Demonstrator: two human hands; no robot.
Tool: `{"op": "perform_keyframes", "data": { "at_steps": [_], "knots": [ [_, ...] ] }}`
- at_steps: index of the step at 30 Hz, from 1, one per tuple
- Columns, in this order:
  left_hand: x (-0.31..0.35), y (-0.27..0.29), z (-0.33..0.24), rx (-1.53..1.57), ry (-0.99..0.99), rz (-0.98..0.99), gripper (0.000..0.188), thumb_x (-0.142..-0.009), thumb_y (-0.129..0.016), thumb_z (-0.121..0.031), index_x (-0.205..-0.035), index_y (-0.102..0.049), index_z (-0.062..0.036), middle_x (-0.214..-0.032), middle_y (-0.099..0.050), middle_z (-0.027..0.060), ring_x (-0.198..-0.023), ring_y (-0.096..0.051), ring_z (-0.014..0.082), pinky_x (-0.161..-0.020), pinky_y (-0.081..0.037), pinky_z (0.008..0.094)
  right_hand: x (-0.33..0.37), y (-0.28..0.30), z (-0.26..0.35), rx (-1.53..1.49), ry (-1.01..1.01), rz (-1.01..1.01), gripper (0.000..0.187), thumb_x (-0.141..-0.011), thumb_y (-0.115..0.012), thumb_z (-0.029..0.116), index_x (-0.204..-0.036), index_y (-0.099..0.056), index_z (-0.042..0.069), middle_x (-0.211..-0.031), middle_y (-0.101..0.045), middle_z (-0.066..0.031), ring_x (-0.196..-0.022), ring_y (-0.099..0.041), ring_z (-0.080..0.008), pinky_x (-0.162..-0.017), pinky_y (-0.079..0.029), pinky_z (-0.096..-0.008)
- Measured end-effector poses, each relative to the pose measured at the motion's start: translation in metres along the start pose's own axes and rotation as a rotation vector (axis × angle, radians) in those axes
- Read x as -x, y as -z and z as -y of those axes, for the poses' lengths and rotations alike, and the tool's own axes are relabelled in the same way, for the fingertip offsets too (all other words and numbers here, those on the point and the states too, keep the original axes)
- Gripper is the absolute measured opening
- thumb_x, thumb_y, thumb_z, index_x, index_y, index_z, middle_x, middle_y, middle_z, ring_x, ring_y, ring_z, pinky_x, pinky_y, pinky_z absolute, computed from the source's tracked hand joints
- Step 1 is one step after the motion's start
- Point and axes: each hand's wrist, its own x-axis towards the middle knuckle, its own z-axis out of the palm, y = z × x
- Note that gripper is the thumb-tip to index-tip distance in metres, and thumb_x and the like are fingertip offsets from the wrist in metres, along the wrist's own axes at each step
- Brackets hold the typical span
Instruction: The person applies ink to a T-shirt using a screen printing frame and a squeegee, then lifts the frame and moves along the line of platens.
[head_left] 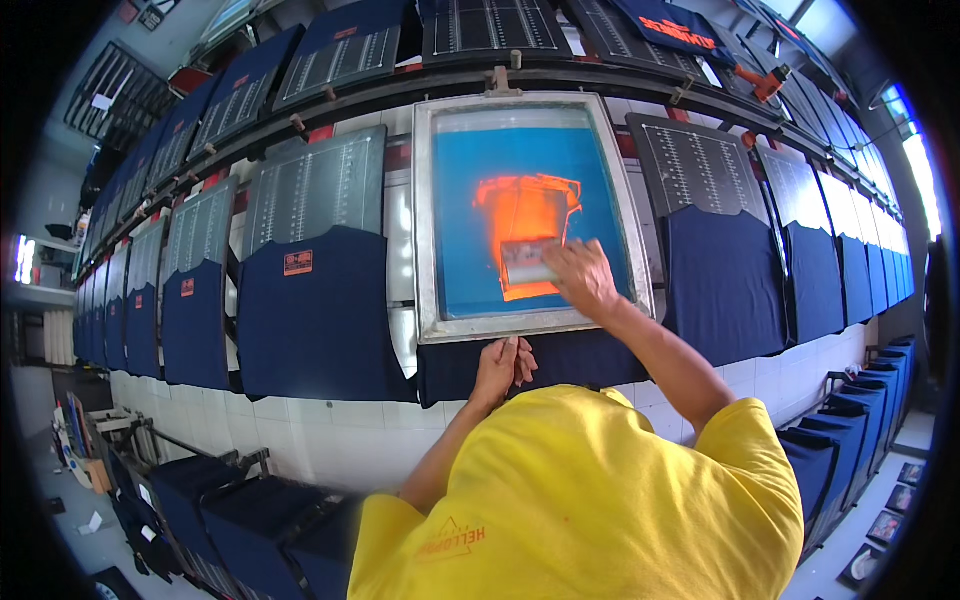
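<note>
A silk screen frame with a grey rim and blue mesh lies over a navy shirt. Bright orange ink spreads across the middle of the mesh. Gripped in my right hand is a squeegee, blurred by motion, its blade in the lower part of the ink. My left hand is closed with curled fingers at the near edge of the frame. Whether its fingers hold the rim or only rest against it is hidden.
Navy shirts on grey boards flank the frame; those on the left bear small orange prints. A metal rail runs behind, with more boards beyond. An orange tool lies at the far right. More navy shirts hang behind me.
</note>
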Motion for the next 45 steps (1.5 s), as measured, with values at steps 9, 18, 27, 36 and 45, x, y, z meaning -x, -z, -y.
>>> {"op": "perform_keyframes", "data": {
  "at_steps": [9, 18, 27, 36, 45],
  "knots": [
    [-0.025, 0.0, -0.001, 0.05, 0.0, 0.049, 0.036, -0.11, -0.038, -0.031, -0.102, -0.057, -0.0012, -0.076, -0.067, 0.0088, -0.053, -0.059, 0.0126, -0.045, -0.041, 0.0242, -0.097, 0.019, -0.065, -0.086, -0.015, -0.08, 0.03, -0.071, -0.072, 0.012, -0.1, -0.067, 0.012, -0.094, -0.07, -0.0051, -0.089, -0.063, -0.026, -0.077, -0.044, -0.0431],
    [-0.032, 0.015, -0.009, 0.208, 0.237, 0.1, 0.027, -0.108, -0.047, -0.028, -0.104, -0.059, -0.004, -0.079, -0.063, 0.0043, -0.062, -0.057, 0.0127, -0.053, -0.04, 0.0239, 0.024, 0.036, 0.012, -0.1, 0.057, -0.03, 0.051, -0.061, -0.078, 0.012, -0.11, -0.064, 0.008, -0.106, -0.067, -0.0043, -0.095, -0.062, -0.0239, -0.077, -0.043, -0.0397],
    [-0.032, 0.024, -0.011, 0.23, 0.205, 0.22, 0.021, -0.106, -0.047, -0.015, -0.11, -0.062, -0.0014, -0.084, -0.066, 0.0048, -0.063, -0.059, 0.009, -0.052, -0.041, 0.0206, 0.062, 0.03, 0.033, -0.124, 0.025, 0.07, 0.06, -0.07, -0.082, 0.028, -0.122, -0.06, 0.007, -0.13, -0.06, -0.0091, -0.114, -0.056, -0.027, -0.088, -0.044, -0.0417],
    [0.014, 0.03, -0.072, -0.203, 0.091, 0.209, 0.025, -0.103, -0.052, -0.017, -0.119, -0.065, -0.0022, -0.084, -0.068, 0.0064, -0.055, -0.057, 0.007, -0.043, -0.036, 0.019, 0.066, 0.03, -0.025, -0.174, -0.309, -0.261, 0.045, -0.082, -0.076, 0.025, -0.119, -0.063, 0.004, -0.125, -0.061, -0.0138, -0.115, -0.056, -0.0329, -0.094, -0.044, -0.0456],
    [-0.062, 0.108, -0.094, -1.105, -0.785, -0.761, 0.047, -0.089, -0.071, -0.02, -0.128, -0.059, 0.0039, -0.114, -0.065, 0.0263, -0.108, -0.062, 0.041, -0.096, -0.049, 0.0419, 0.077, 0.004, -0.089, -0.146, -0.883, -0.146, 0.06, -0.085, -0.074, 0.035, -0.126, -0.056, -0.004, -0.121, -0.056, -0.0221, -0.114, -0.053, -0.0402, -0.097, -0.044, -0.0485]
  ]
}}
